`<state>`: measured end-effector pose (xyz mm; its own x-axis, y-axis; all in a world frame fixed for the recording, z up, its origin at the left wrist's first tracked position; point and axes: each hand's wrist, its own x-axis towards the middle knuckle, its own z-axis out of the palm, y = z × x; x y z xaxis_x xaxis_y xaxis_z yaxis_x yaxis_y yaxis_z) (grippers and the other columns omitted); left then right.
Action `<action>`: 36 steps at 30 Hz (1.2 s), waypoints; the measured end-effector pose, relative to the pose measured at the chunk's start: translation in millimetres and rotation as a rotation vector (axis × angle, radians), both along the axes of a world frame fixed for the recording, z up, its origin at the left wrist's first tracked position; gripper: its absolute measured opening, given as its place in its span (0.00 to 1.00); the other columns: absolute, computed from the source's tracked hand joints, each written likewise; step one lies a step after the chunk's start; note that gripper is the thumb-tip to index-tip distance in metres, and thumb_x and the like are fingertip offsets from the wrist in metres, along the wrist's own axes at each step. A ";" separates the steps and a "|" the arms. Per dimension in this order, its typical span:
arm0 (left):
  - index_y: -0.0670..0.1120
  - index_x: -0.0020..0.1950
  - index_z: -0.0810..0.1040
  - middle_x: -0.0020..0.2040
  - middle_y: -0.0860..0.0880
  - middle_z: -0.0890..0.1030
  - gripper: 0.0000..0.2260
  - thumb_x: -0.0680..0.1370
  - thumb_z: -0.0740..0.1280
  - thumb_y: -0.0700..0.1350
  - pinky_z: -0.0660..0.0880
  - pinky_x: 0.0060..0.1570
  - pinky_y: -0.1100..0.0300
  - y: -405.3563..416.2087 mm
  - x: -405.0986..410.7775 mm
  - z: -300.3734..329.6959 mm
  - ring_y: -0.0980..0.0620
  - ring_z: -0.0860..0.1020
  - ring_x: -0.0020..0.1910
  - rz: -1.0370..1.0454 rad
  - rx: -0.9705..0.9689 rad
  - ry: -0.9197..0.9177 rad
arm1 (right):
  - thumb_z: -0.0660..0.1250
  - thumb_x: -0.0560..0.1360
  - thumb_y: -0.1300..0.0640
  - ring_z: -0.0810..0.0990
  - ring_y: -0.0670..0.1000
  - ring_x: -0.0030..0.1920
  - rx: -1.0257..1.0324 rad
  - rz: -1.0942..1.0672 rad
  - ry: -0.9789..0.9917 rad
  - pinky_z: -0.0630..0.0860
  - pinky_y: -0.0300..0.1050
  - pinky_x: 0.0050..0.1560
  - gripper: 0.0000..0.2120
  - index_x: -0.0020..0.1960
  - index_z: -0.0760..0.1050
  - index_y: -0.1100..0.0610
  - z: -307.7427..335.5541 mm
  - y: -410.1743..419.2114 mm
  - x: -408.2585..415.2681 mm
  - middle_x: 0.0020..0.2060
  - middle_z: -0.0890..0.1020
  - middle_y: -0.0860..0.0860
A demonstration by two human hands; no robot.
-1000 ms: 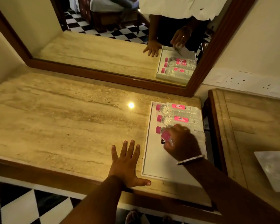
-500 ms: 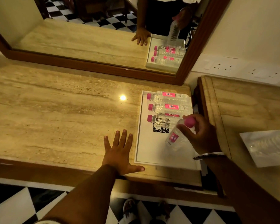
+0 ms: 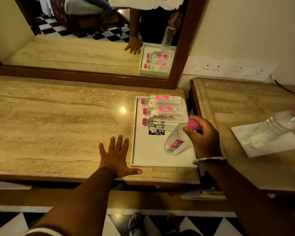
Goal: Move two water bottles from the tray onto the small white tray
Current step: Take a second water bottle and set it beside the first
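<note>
A white tray (image 3: 150,157) lies on the marble counter with three clear water bottles (image 3: 163,110) on their sides at its far end, pink caps to the left. My right hand (image 3: 203,137) grips a fourth bottle (image 3: 176,140) by its pink cap, holding it tilted just above the tray's right part. My left hand (image 3: 117,155) rests flat on the counter, fingers spread, thumb near the tray's front left corner. On the lower table to the right, a small white tray (image 3: 279,145) carries one bottle (image 3: 272,128) standing upright.
A wood-framed mirror (image 3: 92,77) leans behind the counter. Wall sockets (image 3: 228,68) sit above the right table (image 3: 237,103), with a dark gap between the two tops. Checkered floor lies below the counter edge.
My right hand has lifted a bottle off the tray by its cap and carried it rightward. The view has swung right, showing more of the small tray. My left hand stays put.
</note>
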<state>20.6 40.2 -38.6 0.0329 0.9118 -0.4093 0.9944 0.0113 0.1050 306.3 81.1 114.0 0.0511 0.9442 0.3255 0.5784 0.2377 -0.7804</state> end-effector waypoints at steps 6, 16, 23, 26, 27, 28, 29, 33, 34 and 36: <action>0.53 0.71 0.17 0.77 0.44 0.24 0.70 0.53 0.57 0.90 0.27 0.69 0.25 2.8 38.3 48.5 0.38 0.25 0.75 0.030 0.019 0.010 | 0.73 0.70 0.54 0.78 0.38 0.51 -0.036 0.094 0.191 0.75 0.33 0.46 0.22 0.61 0.71 0.46 41.5 -21.9 48.6 0.51 0.78 0.41; 0.60 0.70 0.18 0.79 0.49 0.28 0.65 0.55 0.56 0.90 0.27 0.74 0.32 15.2 251.6 84.8 0.47 0.25 0.76 -0.092 0.188 -0.180 | 0.71 0.67 0.45 0.76 0.38 0.58 -0.015 0.228 0.174 0.73 0.31 0.51 0.24 0.62 0.69 0.37 88.0 -54.6 209.4 0.56 0.79 0.37; 0.52 0.79 0.29 0.81 0.47 0.31 0.66 0.57 0.53 0.91 0.26 0.73 0.41 11.0 375.8 73.3 0.45 0.25 0.76 -0.040 0.239 -0.197 | 0.73 0.66 0.48 0.78 0.40 0.56 -0.082 0.258 0.084 0.78 0.41 0.50 0.26 0.61 0.68 0.35 86.5 -49.4 338.3 0.53 0.81 0.41; 0.47 0.81 0.32 0.82 0.43 0.32 0.69 0.58 0.53 0.90 0.32 0.77 0.41 9.6 397.2 74.1 0.42 0.29 0.78 0.022 0.220 -0.181 | 0.70 0.65 0.43 0.77 0.37 0.55 -0.083 0.256 0.046 0.75 0.32 0.46 0.26 0.61 0.68 0.35 93.3 -39.0 373.2 0.52 0.80 0.38; 0.45 0.81 0.33 0.83 0.41 0.33 0.69 0.58 0.53 0.90 0.34 0.78 0.41 10.2 402.3 75.1 0.41 0.31 0.79 0.041 0.219 -0.178 | 0.69 0.64 0.41 0.76 0.35 0.55 -0.071 0.254 0.038 0.74 0.30 0.44 0.26 0.61 0.68 0.35 97.6 -33.8 381.9 0.52 0.79 0.35; 0.44 0.82 0.34 0.83 0.40 0.34 0.69 0.58 0.53 0.90 0.35 0.79 0.41 10.0 405.9 76.1 0.41 0.32 0.80 0.054 0.219 -0.178 | 0.69 0.64 0.41 0.76 0.34 0.54 -0.059 0.247 0.040 0.73 0.29 0.43 0.26 0.61 0.68 0.35 102.0 -28.3 387.8 0.50 0.79 0.33; 0.44 0.82 0.34 0.83 0.40 0.35 0.69 0.59 0.53 0.90 0.36 0.79 0.42 9.9 408.3 76.1 0.41 0.32 0.80 0.057 0.223 -0.176 | 0.69 0.64 0.41 0.76 0.33 0.54 -0.046 0.239 0.050 0.74 0.29 0.43 0.25 0.60 0.68 0.35 105.9 -22.8 392.6 0.49 0.79 0.30; 0.43 0.82 0.34 0.83 0.41 0.34 0.69 0.59 0.52 0.90 0.34 0.78 0.46 15.9 409.8 71.7 0.44 0.31 0.80 0.037 0.234 -0.166 | 0.71 0.66 0.45 0.76 0.38 0.56 0.023 0.190 0.070 0.75 0.36 0.50 0.24 0.60 0.68 0.34 114.9 4.4 402.0 0.51 0.77 0.28; 0.44 0.82 0.34 0.83 0.42 0.34 0.70 0.59 0.52 0.90 0.34 0.78 0.46 17.0 408.9 69.9 0.44 0.31 0.80 0.040 0.242 -0.164 | 0.71 0.67 0.47 0.77 0.39 0.57 0.037 0.179 0.075 0.75 0.40 0.51 0.24 0.60 0.68 0.34 114.6 11.9 401.0 0.52 0.76 0.29; 0.44 0.82 0.35 0.83 0.42 0.34 0.70 0.57 0.51 0.91 0.35 0.78 0.46 20.2 407.4 67.5 0.44 0.31 0.80 0.029 0.237 -0.169 | 0.72 0.69 0.50 0.77 0.42 0.58 0.056 0.148 0.090 0.76 0.44 0.53 0.25 0.62 0.68 0.36 110.5 26.2 395.6 0.53 0.76 0.32</action>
<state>428.0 60.4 28.9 0.0547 0.9830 -0.1754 0.9622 -0.0049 0.2723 701.9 107.3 224.5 -0.0560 0.9240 0.3783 0.4619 0.3598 -0.8107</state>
